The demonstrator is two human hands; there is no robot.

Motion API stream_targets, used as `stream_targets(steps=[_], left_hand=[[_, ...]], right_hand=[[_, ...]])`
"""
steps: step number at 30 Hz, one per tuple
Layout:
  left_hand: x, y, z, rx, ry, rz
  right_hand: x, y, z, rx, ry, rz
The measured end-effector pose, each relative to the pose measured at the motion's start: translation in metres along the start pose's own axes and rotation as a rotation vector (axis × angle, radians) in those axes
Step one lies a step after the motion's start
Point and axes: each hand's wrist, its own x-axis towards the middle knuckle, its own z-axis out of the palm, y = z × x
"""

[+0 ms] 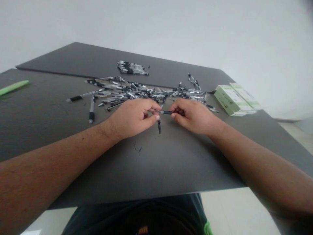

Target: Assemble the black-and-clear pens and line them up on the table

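Note:
A slim pen (165, 112) with a black grip lies level between my two hands, over the near middle of the table. My left hand (137, 116) pinches its left end between thumb and fingers. At the other end, the thumb and curled fingers of my right hand (192, 114) close on the black grip. Just below my left fingertips a small black pen cap (159, 126) is on the tabletop. Behind both hands spreads a loose pile of clear-and-black pens (132, 89); my hands hide part of its front.
A neat stack of pens (130, 68) lies farther back. White-and-green boxes (236, 99) stand at the right. A light green object (14, 86) lies at the far left. Black scraps (137, 148) dot the dark table (151, 173), whose front edge is close to my lap.

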Motion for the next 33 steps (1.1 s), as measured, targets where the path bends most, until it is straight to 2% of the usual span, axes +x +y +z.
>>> stream_targets(steps=[4, 13, 19, 23, 27, 33], left_hand=[[-0.001, 0.001, -0.002, 0.027, 0.035, -0.004], [0.0, 0.005, -0.003, 0.091, 0.055, 0.092], [-0.001, 0.003, -0.002, -0.008, 0.034, -0.028], [0.001, -0.004, -0.006, -0.016, 0.069, -0.082], [0.007, -0.016, -0.012, 0.076, 0.116, -0.14], [0.01, -0.027, -0.011, 0.155, 0.053, -0.121]], right_hand=[[0.0, -0.001, -0.001, -0.007, 0.006, -0.012], [-0.001, -0.006, 0.005, -0.002, -0.017, -0.007], [0.0, -0.005, 0.002, 0.051, -0.023, 0.066], [-0.001, 0.003, -0.004, 0.084, 0.068, 0.179], [-0.003, 0.023, -0.005, 0.102, 0.176, 0.245], [-0.002, 0.036, -0.004, 0.09, 0.224, 0.285]])
